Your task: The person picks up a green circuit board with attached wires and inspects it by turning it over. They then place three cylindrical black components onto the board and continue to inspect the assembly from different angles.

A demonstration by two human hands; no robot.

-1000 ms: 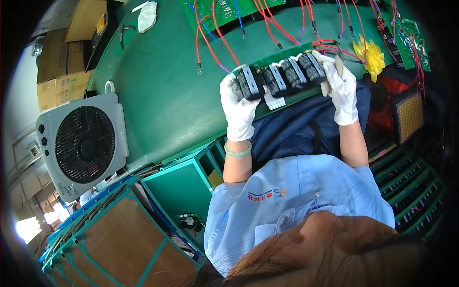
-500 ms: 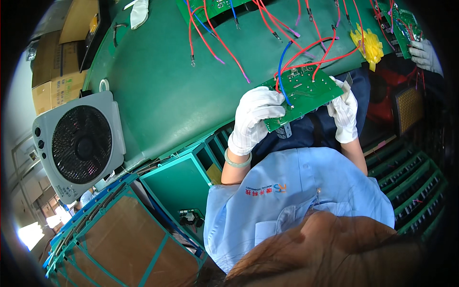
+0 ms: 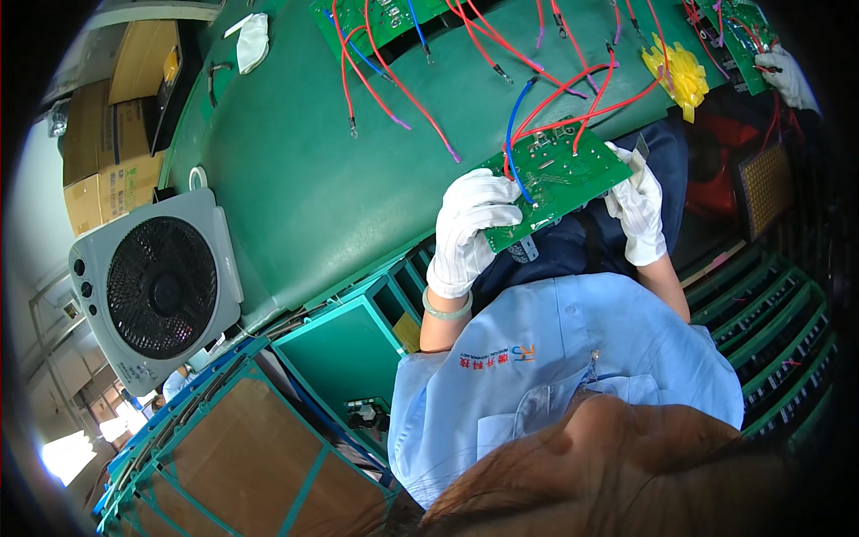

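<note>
My left hand (image 3: 471,224), in a white glove, grips the left end of a green circuit board (image 3: 568,183). The board's right end is in my right hand (image 3: 639,208), gloved too. A small flat grey piece (image 3: 641,147) sticks up by my right fingers; I cannot tell what it is or whether I hold it. Red wires (image 3: 593,116) and a blue wire (image 3: 512,125) rise from the board and reach over the table. The board is tilted above my lap, with solder points facing up and a dark component showing beneath its near edge.
On the green table (image 3: 295,134) lie another wired circuit board (image 3: 385,25) and a bundle of yellow strips (image 3: 677,76). A grey fan (image 3: 163,286) stands at the left. At the far right, another person's gloved hand (image 3: 787,79) touches a wired board (image 3: 738,45). Green racks (image 3: 761,331) stand right.
The view has shifted slightly, so the table things sit a little further left and up. Both hands still hold the board, with its tilt about the same.
</note>
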